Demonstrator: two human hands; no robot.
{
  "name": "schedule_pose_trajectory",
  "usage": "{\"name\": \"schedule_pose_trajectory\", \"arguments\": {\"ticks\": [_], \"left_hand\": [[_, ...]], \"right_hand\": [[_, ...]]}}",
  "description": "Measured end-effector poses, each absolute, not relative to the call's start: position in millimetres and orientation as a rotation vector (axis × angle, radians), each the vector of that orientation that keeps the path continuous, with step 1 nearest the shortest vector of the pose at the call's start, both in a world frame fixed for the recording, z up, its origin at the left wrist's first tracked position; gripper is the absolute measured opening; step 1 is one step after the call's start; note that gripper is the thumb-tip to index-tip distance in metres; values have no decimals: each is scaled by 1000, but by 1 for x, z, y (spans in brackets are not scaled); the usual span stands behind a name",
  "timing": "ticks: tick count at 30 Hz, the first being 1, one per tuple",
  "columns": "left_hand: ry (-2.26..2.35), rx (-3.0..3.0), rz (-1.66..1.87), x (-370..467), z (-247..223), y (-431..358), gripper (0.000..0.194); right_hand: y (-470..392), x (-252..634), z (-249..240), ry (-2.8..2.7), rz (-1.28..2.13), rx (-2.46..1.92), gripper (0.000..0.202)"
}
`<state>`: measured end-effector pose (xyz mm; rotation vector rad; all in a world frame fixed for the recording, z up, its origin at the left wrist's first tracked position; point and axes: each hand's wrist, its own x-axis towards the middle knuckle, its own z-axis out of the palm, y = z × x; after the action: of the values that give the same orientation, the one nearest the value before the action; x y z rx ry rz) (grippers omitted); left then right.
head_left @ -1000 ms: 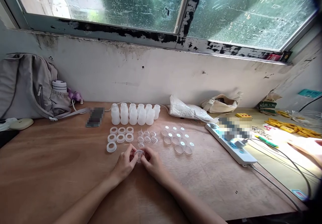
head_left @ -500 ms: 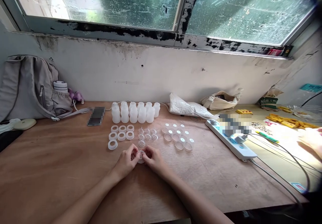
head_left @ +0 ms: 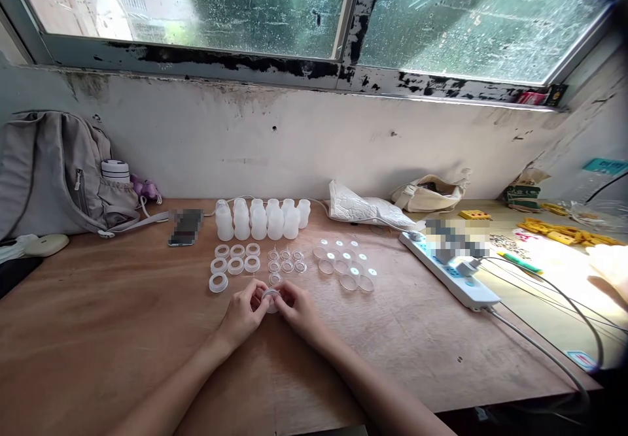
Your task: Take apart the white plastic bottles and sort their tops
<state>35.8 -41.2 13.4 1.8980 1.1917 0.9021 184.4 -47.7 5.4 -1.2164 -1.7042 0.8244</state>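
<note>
My left hand (head_left: 245, 310) and my right hand (head_left: 297, 308) meet at the middle of the wooden table, both closed on one clear, ring-rimmed round piece (head_left: 271, 309). Thumbs and fingertips pinch it from both sides and hide part of it. Just beyond my fingers lie several small clear teat-like pieces (head_left: 287, 266) in rows. To their left are several translucent white collar rings (head_left: 235, 265). On the right sit several clear round cups (head_left: 348, 282) and small white discs (head_left: 354, 271). Behind them several frosted white bottles (head_left: 258, 223) stand upright in rows.
A phone-like dark slab (head_left: 186, 228) lies left of the bottles, near a grey backpack (head_left: 59, 168). White plastic packaging (head_left: 366, 207) and a beige pouch (head_left: 432, 194) rest by the wall. Rightward lies a power strip (head_left: 451, 272) with cables; another person's hand (head_left: 608, 276) shows at far right.
The pinched round piece looks slightly higher and more tilted between my fingers, its rim showing more. Both hands stay in nearly the same place; the whole view has shifted a little.
</note>
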Motion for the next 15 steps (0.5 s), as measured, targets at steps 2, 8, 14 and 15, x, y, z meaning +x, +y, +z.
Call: {"name": "schedule_pose_trajectory", "arguments": {"ticks": [2,8,14,15], "left_hand": [[1200,1919,924,36,14,-41,12],[1286,2009,890,38,15,-43,10],[1289,1993,921,38,18,-45,8],[1288,1995,921,37,18,-45,9]], "right_hand": [[-46,185,3,-1700,816,-1192,18],[-46,182,-2,-1727,744,-1186,13],[-50,181,4,-1726,755,-1191,14],[-51,180,5,-1734,767,-1180,15]]}}
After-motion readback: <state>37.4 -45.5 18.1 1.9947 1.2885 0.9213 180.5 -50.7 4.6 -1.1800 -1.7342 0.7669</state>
